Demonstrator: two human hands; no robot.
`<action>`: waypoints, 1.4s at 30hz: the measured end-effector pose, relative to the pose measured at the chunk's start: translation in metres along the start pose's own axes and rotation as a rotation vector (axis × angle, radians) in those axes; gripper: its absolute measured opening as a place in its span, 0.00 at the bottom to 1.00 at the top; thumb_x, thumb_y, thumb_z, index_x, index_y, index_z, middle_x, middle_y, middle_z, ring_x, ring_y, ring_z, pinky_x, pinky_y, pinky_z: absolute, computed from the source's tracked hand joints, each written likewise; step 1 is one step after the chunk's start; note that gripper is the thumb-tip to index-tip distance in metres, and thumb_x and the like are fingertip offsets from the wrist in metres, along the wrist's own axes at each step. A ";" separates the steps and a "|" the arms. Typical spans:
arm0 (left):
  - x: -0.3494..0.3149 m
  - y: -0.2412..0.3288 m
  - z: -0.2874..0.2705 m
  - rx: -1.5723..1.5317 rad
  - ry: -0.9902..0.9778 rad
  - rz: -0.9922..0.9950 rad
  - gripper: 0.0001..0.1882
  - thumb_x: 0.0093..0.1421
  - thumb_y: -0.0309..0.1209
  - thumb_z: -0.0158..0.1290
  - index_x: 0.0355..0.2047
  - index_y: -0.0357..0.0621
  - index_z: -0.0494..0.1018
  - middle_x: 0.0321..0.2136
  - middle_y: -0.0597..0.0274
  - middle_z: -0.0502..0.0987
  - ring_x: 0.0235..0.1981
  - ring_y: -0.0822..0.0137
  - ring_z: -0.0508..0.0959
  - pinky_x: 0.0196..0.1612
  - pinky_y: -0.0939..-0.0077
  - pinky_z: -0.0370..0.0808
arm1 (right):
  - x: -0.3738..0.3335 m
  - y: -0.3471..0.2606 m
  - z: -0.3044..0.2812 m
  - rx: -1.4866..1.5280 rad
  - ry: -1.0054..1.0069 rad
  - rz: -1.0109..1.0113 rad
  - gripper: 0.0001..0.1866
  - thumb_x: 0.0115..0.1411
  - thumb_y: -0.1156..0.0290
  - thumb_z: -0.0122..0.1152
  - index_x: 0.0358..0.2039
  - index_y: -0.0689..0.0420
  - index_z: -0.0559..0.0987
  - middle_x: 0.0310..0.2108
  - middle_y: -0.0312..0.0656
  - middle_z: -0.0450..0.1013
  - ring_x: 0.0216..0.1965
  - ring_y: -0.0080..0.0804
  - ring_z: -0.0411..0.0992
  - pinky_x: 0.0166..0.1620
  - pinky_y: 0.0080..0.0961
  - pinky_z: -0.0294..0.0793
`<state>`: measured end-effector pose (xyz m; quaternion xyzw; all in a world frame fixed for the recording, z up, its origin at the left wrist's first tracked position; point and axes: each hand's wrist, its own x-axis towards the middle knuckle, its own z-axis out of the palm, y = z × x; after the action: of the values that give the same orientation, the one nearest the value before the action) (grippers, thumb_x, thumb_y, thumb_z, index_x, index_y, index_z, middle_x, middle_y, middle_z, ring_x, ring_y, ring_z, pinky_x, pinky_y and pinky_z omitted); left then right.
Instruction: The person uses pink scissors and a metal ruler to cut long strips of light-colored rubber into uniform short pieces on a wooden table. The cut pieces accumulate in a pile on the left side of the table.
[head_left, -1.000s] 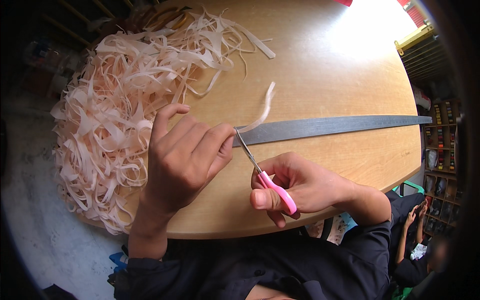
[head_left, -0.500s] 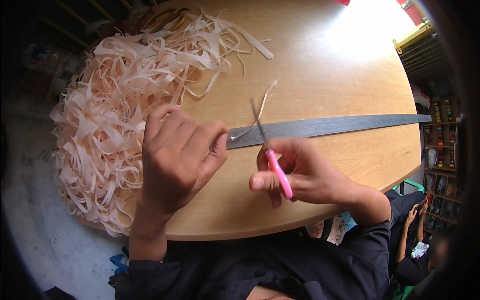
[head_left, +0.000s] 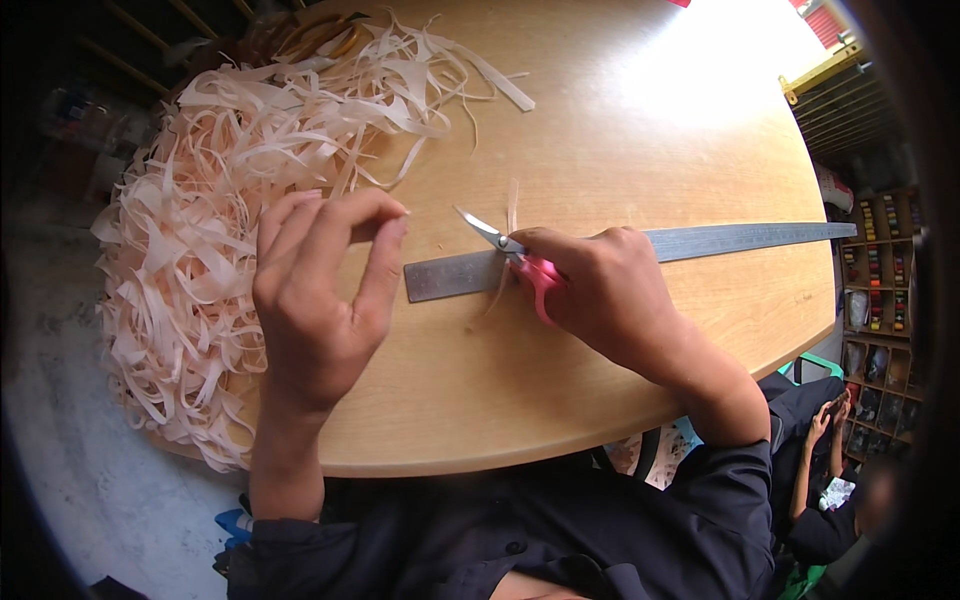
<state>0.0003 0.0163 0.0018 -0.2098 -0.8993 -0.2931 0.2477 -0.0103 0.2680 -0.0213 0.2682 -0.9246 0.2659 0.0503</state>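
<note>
My right hand (head_left: 620,300) grips small scissors (head_left: 482,228) with pink handles. Their metal blades point up and left above a long steel ruler (head_left: 450,277). Passing behind the scissors and hand is a thin pale strip (head_left: 513,200), its two ends showing above and below the ruler. My left hand (head_left: 325,290) is raised left of the ruler's end, thumb and forefinger tips brought together in a pinch; whatever is between them is too small to make out. Just beyond that hand lies a large heap of pale pink fabric-like strips (head_left: 190,260).
The wooden table (head_left: 600,390) has a curved near edge. Brown-yellow rings (head_left: 335,40) sit behind the heap. At far right stand shelves with coloured spools (head_left: 880,260). A seated person (head_left: 825,440) holds something dark beyond the table's right edge.
My right hand has turned over and moved up with the scissors onto the ruler. My left hand has lifted away to the upper left. The thin strip now lies across the ruler, under the scissors.
</note>
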 end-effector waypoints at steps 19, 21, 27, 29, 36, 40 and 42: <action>-0.003 -0.002 0.003 -0.049 -0.205 0.030 0.12 0.57 0.21 0.65 0.43 0.40 0.82 0.36 0.56 0.83 0.39 0.52 0.81 0.51 0.58 0.73 | -0.091 0.065 -0.128 0.412 1.079 0.168 0.15 0.68 0.63 0.70 0.46 0.63 0.85 0.26 0.34 0.75 0.19 0.14 0.65 0.22 0.12 0.58; -0.003 -0.006 -0.004 0.126 -0.218 0.015 0.13 0.58 0.22 0.64 0.44 0.39 0.82 0.40 0.54 0.82 0.43 0.51 0.80 0.52 0.57 0.73 | -0.150 0.087 -0.114 0.459 1.335 0.287 0.17 0.69 0.63 0.68 0.47 0.65 0.84 0.24 0.33 0.67 0.17 0.14 0.58 0.21 0.15 0.53; -0.009 -0.002 -0.005 0.252 -0.394 -0.104 0.14 0.63 0.23 0.60 0.48 0.35 0.79 0.50 0.50 0.78 0.52 0.47 0.78 0.57 0.54 0.73 | -0.364 0.138 -0.007 -0.120 1.360 1.082 0.11 0.69 0.65 0.62 0.32 0.58 0.80 0.20 0.34 0.72 0.18 0.20 0.65 0.23 0.22 0.63; -0.008 0.000 -0.005 0.234 -0.412 -0.115 0.11 0.63 0.23 0.60 0.45 0.35 0.78 0.50 0.51 0.78 0.52 0.47 0.78 0.56 0.55 0.73 | -0.433 0.137 0.050 -0.367 1.026 1.224 0.11 0.68 0.65 0.62 0.33 0.59 0.81 0.22 0.42 0.78 0.22 0.32 0.75 0.28 0.32 0.72; -0.007 0.001 -0.003 0.176 -0.409 -0.167 0.05 0.63 0.20 0.59 0.38 0.32 0.75 0.47 0.46 0.79 0.49 0.43 0.80 0.53 0.54 0.75 | -0.556 0.109 0.133 -0.582 -0.093 1.780 0.12 0.67 0.65 0.62 0.37 0.62 0.84 0.33 0.52 0.85 0.36 0.56 0.85 0.40 0.45 0.83; -0.006 0.002 -0.002 0.151 -0.385 -0.159 0.05 0.62 0.21 0.60 0.36 0.35 0.75 0.41 0.48 0.76 0.45 0.45 0.77 0.50 0.53 0.73 | -0.551 0.112 0.112 -0.258 -0.194 2.074 0.15 0.68 0.64 0.63 0.36 0.67 0.83 0.29 0.54 0.84 0.28 0.50 0.86 0.35 0.43 0.85; -0.006 0.003 -0.002 0.135 -0.386 -0.162 0.05 0.62 0.22 0.60 0.36 0.35 0.75 0.40 0.49 0.76 0.44 0.45 0.77 0.49 0.53 0.72 | -0.556 0.124 0.100 -0.058 -0.119 2.148 0.14 0.68 0.67 0.63 0.34 0.68 0.81 0.27 0.55 0.84 0.24 0.49 0.85 0.29 0.44 0.83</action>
<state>0.0070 0.0162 0.0009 -0.1721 -0.9615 -0.2055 0.0600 0.4027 0.5655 -0.2952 -0.6730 -0.6834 0.1355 -0.2484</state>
